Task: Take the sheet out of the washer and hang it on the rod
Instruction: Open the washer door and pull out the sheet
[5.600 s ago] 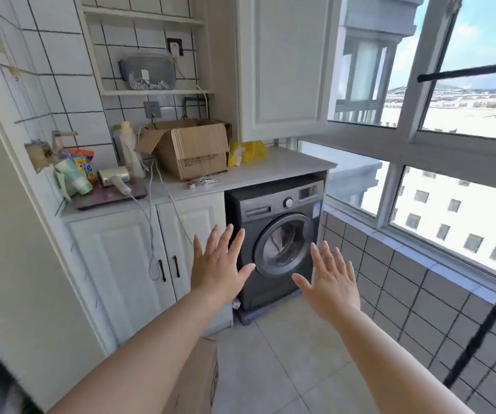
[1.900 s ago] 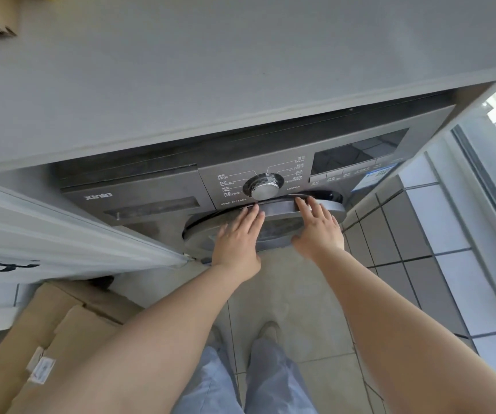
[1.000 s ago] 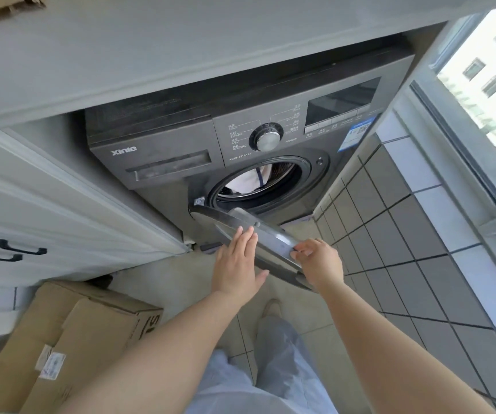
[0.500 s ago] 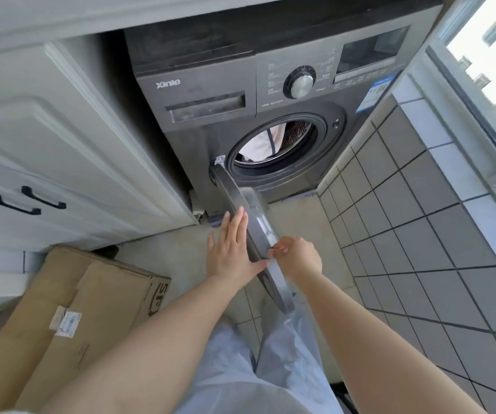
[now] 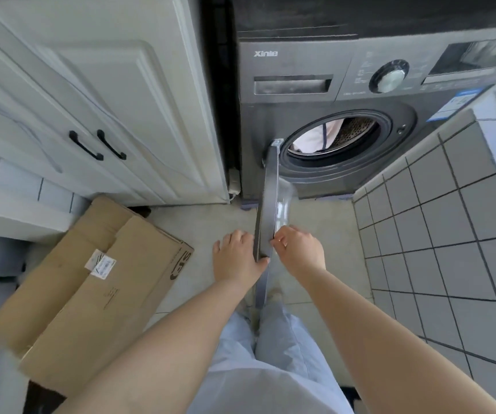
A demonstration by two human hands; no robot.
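Observation:
The dark grey washer (image 5: pixel 300 121) stands under the counter with its round door (image 5: pixel 267 210) swung out edge-on toward me. Inside the drum a pale pink sheet (image 5: pixel 315 137) with a dark stripe shows through the opening. My left hand (image 5: pixel 236 256) lies flat against the door's outer face, thumb at its rim. My right hand (image 5: pixel 299 249) grips the door's edge from the inner, glass side with curled fingers. The rod is out of view.
White cabinet doors (image 5: pixel 106 100) with black handles stand left of the washer. A flat cardboard box (image 5: pixel 97 279) lies on the floor at my left. A grey tiled wall (image 5: pixel 449 219) runs along the right. My legs are under the door.
The door has swung further out, from angled to nearly edge-on toward me. Both hands came back with it, and my view dropped lower in front of the washer.

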